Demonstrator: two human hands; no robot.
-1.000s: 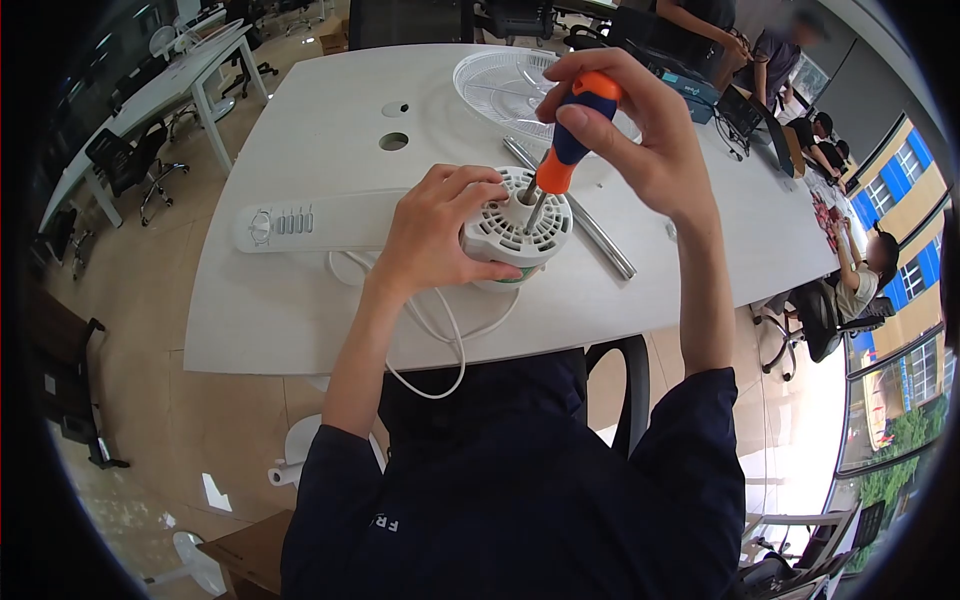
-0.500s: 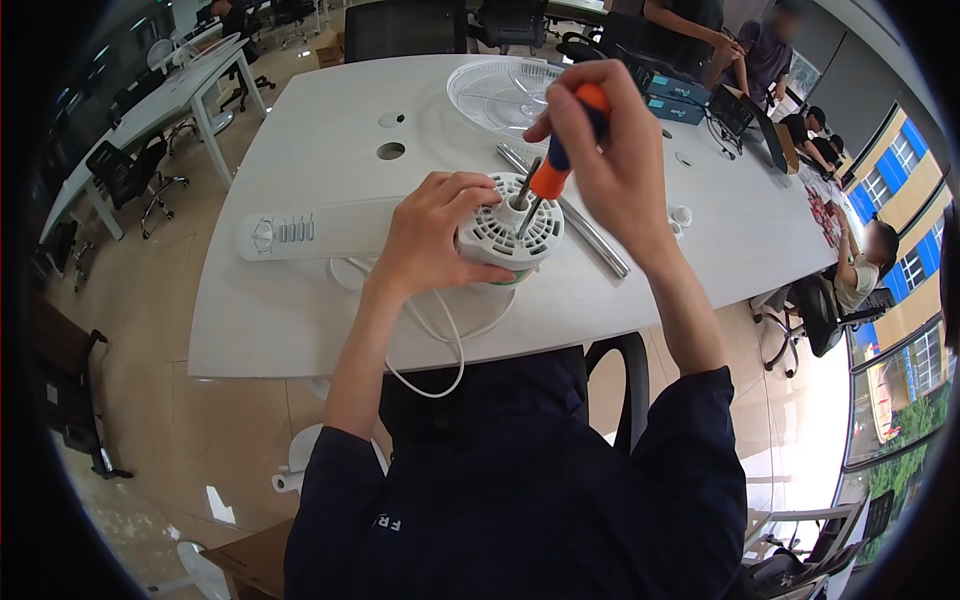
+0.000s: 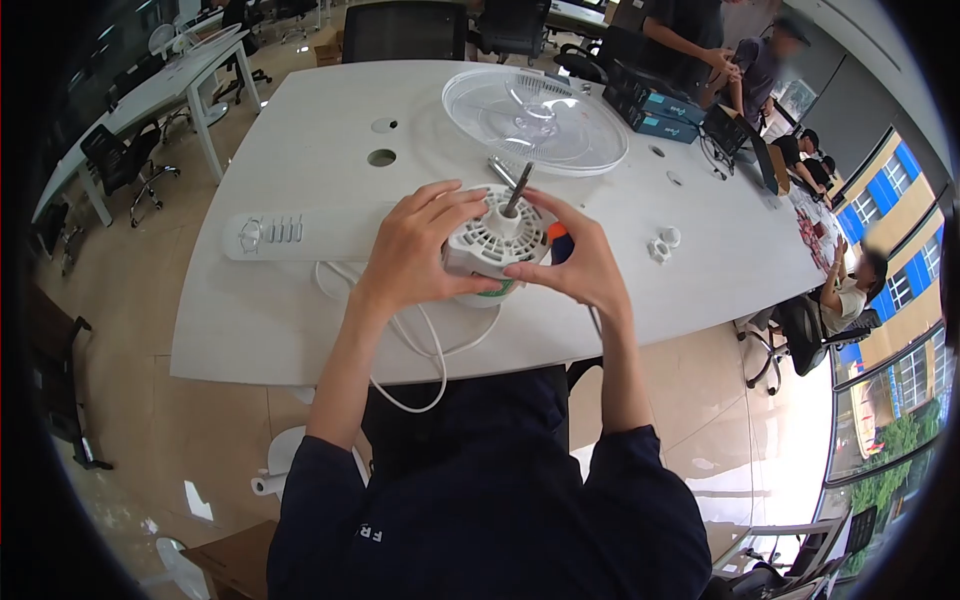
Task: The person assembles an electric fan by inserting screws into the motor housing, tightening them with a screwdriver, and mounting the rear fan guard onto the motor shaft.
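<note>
A round white motor housing [image 3: 500,240] with slots and an upright metal shaft [image 3: 518,188] stands at the table's near side. My left hand [image 3: 415,245] grips its left side, thumb low and fingers on the rim. On the right, my right hand [image 3: 585,260] holds the housing with its thumb and a finger. The screwdriver [image 3: 560,238] shows only in part, orange and dark blue, beneath my right hand; its shaft sticks out by the wrist. Left of the housing lies a white control panel [image 3: 305,233] with buttons. A white cable [image 3: 436,350] loops over the table edge.
Beyond the housing lies a clear round fan guard [image 3: 540,125] on the white table [image 3: 260,340]. Small white parts [image 3: 663,244] lie at the right. Teal-and-black boxes [image 3: 660,115] stand at the back right. Other people are at the far right and back.
My right hand has come down from above the housing to its right side, and the screwdriver has left the slotted top. My left hand stays on the housing.
</note>
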